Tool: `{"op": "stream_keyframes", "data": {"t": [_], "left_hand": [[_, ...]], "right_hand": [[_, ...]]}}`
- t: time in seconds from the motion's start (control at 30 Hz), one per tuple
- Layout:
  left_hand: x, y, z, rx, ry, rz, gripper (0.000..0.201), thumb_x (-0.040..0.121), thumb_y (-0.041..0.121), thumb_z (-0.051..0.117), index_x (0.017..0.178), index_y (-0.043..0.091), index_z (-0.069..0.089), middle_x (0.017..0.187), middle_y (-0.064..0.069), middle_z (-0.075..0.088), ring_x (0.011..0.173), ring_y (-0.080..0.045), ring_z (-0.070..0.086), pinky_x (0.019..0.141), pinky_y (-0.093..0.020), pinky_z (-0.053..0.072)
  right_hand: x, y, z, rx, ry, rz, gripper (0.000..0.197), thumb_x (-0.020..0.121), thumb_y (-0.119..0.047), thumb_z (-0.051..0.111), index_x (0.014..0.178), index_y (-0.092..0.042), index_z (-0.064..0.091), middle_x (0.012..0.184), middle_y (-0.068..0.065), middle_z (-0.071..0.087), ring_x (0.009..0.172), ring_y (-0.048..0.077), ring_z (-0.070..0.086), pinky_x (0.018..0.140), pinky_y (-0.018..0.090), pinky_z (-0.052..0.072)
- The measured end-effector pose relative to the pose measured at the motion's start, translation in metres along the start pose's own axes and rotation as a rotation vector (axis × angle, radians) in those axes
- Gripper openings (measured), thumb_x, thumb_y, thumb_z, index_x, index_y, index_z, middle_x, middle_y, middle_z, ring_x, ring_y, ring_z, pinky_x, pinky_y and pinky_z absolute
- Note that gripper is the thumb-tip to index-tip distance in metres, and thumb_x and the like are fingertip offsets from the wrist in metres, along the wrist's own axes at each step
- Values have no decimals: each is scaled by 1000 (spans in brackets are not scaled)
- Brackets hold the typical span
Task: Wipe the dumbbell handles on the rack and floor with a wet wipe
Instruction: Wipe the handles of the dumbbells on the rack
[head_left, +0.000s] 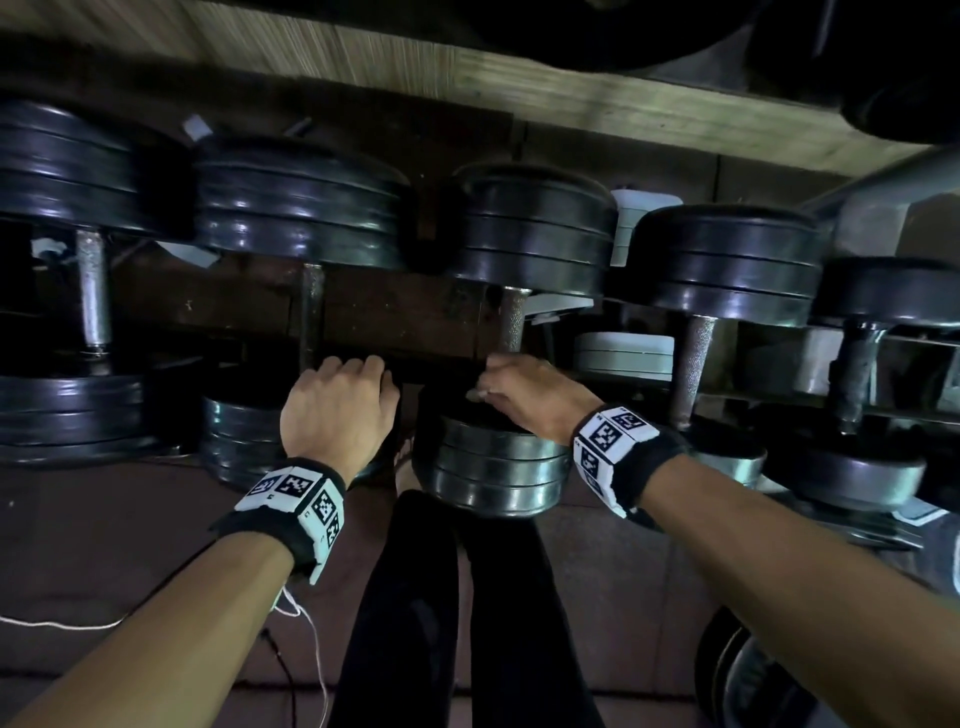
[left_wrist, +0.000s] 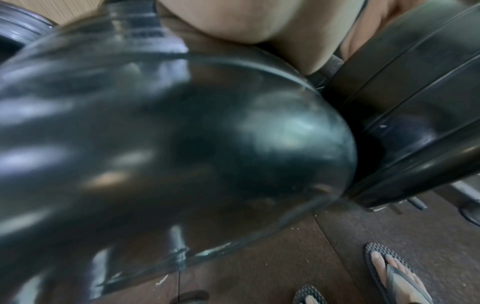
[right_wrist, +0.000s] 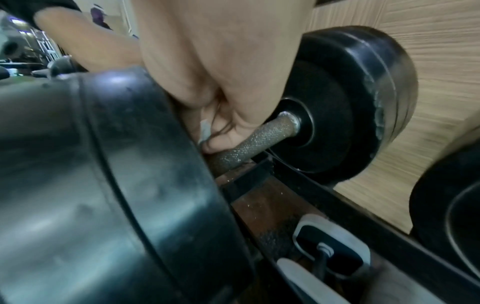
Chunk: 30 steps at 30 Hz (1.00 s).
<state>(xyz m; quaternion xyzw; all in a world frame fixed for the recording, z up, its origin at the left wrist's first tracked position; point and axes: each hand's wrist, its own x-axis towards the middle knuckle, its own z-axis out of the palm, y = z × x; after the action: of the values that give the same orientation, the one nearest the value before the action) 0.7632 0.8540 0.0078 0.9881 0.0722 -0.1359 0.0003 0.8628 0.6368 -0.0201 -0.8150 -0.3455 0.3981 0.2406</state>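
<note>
Several black-plated dumbbells lie in a row on a low rack (head_left: 395, 312). My right hand (head_left: 511, 382) grips the near end of the third dumbbell's knurled handle (head_left: 514, 317), just behind its near plate (head_left: 498, 467). In the right wrist view the fingers (right_wrist: 233, 127) curl round that handle (right_wrist: 259, 139), with a bit of white wet wipe (right_wrist: 205, 128) pressed under them. My left hand (head_left: 340, 410) sits on the near plate (head_left: 239, 431) of the second dumbbell, fingers curled over its far edge. That plate (left_wrist: 182, 144) fills the left wrist view below the palm (left_wrist: 233, 24).
More dumbbells (head_left: 696, 353) lie to the right and one (head_left: 93, 291) to the left. A wood-grain wall (head_left: 363, 47) backs the rack. White objects (head_left: 623, 353) lie under it. My black-clad legs (head_left: 441, 623) and sandalled feet (left_wrist: 394, 273) stand close in front. A white cord (head_left: 52, 623) trails on the floor.
</note>
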Motion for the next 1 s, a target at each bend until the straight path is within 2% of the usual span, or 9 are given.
{"op": "stream_keyframes", "data": {"t": [0.1, 0.23, 0.47, 0.57, 0.63, 0.73, 0.83, 0.9, 1.0], "left_hand": [[0, 0, 1, -9, 4, 6, 23, 91, 24, 60, 75, 8, 64, 60, -8, 59, 61, -31, 57, 54, -37, 41], [0, 0, 1, -17, 11, 2, 23, 90, 25, 61, 74, 9, 64, 60, -8, 60, 61, -31, 57, 54, -37, 42], [0, 0, 0, -29, 21, 1, 22, 88, 23, 63, 71, 10, 62, 58, -8, 58, 59, -30, 57, 53, -35, 41], [0, 0, 0, -23, 24, 9, 22, 88, 24, 62, 70, 10, 62, 58, -7, 58, 58, -30, 56, 52, -34, 38], [0, 0, 1, -15, 15, 12, 24, 89, 24, 61, 70, 10, 62, 57, -7, 57, 58, -29, 55, 52, -34, 38], [0, 0, 2, -20, 21, 8, 24, 89, 23, 61, 69, 9, 61, 57, -7, 57, 57, -30, 55, 52, -34, 37], [1, 0, 2, -21, 32, -1, 23, 88, 23, 63, 69, 9, 60, 57, -8, 57, 57, -31, 55, 52, -34, 37], [1, 0, 1, -26, 27, -12, 23, 88, 22, 63, 69, 9, 61, 57, -8, 57, 57, -31, 55, 52, -35, 37], [1, 8, -3, -63, -19, -104, 23, 89, 27, 62, 77, 7, 66, 64, -11, 62, 64, -34, 59, 57, -38, 42]], "right_hand": [[-4, 7, -5, 5, -9, -16, 8, 92, -8, 67, 91, -2, 73, 90, 10, 63, 86, 28, 65, 78, 45, 52], [-19, 21, -10, 89, 53, -23, 7, 91, -9, 71, 92, -4, 76, 82, 7, 67, 78, 20, 64, 74, 37, 51], [-28, 21, -16, 246, 92, 193, 14, 90, -24, 75, 95, -12, 78, 90, 0, 74, 85, 11, 67, 77, 23, 52], [-34, 38, -19, 110, 45, 311, 25, 90, -37, 73, 93, -13, 77, 88, 0, 72, 83, 14, 65, 74, 28, 48], [-35, 48, -13, 52, 76, 436, 27, 91, -40, 71, 91, -14, 76, 86, 5, 71, 83, 18, 63, 72, 26, 41], [-18, 40, 1, 63, 137, 486, 19, 93, -22, 68, 84, -6, 71, 80, 12, 64, 81, 26, 61, 68, 25, 33], [-4, 26, 7, 128, 118, 463, 17, 89, -8, 66, 74, -3, 62, 73, 12, 55, 76, 25, 54, 65, 29, 30], [-7, 29, 6, 171, 116, 444, 15, 90, -11, 68, 79, -1, 68, 77, 12, 63, 78, 23, 58, 69, 29, 37], [-25, 30, 2, 229, 144, 423, 18, 95, -25, 68, 94, -9, 77, 90, 2, 72, 88, 15, 63, 77, 25, 41]]}}
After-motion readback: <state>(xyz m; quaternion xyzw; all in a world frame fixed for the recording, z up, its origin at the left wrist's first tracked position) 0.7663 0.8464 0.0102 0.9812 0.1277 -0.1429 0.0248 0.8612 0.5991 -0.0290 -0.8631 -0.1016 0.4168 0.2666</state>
